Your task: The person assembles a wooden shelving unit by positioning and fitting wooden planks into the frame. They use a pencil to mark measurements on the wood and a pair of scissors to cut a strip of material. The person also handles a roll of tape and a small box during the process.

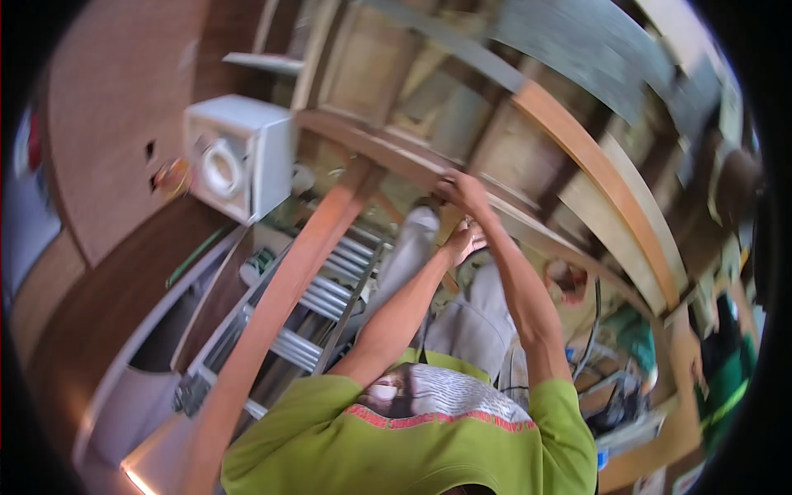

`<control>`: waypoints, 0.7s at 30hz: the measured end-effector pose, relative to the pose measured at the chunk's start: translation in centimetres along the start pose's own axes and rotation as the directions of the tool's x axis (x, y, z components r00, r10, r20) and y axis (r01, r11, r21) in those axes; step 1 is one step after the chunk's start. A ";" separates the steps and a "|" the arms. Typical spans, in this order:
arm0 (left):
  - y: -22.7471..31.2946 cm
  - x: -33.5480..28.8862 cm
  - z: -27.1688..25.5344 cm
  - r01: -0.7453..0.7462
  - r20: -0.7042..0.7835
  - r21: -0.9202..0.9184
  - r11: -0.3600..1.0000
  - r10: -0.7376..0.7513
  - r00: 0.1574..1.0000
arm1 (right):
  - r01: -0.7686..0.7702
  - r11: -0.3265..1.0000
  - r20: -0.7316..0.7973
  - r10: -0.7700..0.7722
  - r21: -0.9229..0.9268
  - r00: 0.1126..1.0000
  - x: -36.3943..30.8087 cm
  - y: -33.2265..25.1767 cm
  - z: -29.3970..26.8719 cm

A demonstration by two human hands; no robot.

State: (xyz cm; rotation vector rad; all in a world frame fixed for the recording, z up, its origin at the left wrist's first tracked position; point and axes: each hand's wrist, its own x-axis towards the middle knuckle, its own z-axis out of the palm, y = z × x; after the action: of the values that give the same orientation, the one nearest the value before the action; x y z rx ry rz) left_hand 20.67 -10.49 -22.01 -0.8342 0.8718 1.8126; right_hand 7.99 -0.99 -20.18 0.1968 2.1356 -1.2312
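Observation:
In front of me a large wooden frame (388, 148) with several crosspieces lies across the view. My right hand (464, 194) is at the frame's near rail, its fingers curled over the edge. Just below it, my left hand (467, 239) is closed with its fingers drawn together. Motion blur and the hand itself hide whatever is in it. A small brown strip (450, 282) shows under my left hand, between my legs; its kind is unclear.
A long wooden plank (285, 318) slants down to the left, over a metal ladder (318, 301). Beyond stands a white box with a round opening (246, 157). A grey sheet (577, 49) lies on the frame's far side. Cables and tools (619, 388) clutter the right.

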 end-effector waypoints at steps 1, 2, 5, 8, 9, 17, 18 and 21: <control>1.4 -0.4 -1.1 -0.015 -0.140 0.010 1.000 0.017 0.990 | 0.041 0.998 -0.014 -0.040 0.042 0.999 -0.2 0.2 -0.1; 4.5 0.0 -4.3 0.069 -0.229 -0.146 0.987 -0.101 0.968 | 0.056 0.997 -0.012 -0.056 0.059 0.998 0.1 0.4 0.0; 11.8 0.2 -11.3 -0.158 -0.456 -0.090 0.983 0.101 0.884 | 0.031 0.998 -0.009 -0.031 0.063 0.999 0.7 0.5 0.0; 19.9 1.7 -17.3 -0.309 -0.563 0.002 0.951 0.257 0.786 | -0.017 0.997 0.011 0.016 0.081 1.000 2.1 0.9 0.5; 22.3 2.3 -18.7 -0.316 -0.593 0.055 0.947 0.286 0.753 | -0.037 0.995 0.022 0.035 0.089 0.999 2.6 1.2 0.8; 30.9 4.3 -24.2 -0.237 -0.752 0.375 0.897 0.443 0.488 | -0.012 0.995 -0.053 0.007 -0.096 0.999 4.5 2.6 3.8; 31.7 4.3 -24.7 -0.224 -0.726 0.522 0.823 0.567 0.389 | -0.021 0.991 -0.057 0.013 -0.129 0.998 4.5 2.6 4.0; 34.5 3.9 -26.0 0.013 -0.465 0.884 0.468 0.875 0.132 | 0.095 0.991 -0.149 -0.108 -0.091 0.983 4.5 2.7 4.4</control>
State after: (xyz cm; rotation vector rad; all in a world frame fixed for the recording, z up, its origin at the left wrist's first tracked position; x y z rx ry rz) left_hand -8.10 -41.58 -31.51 -1.0661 2.8394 0.9463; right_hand 7.70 -3.95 -26.31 0.1525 2.3511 -1.2153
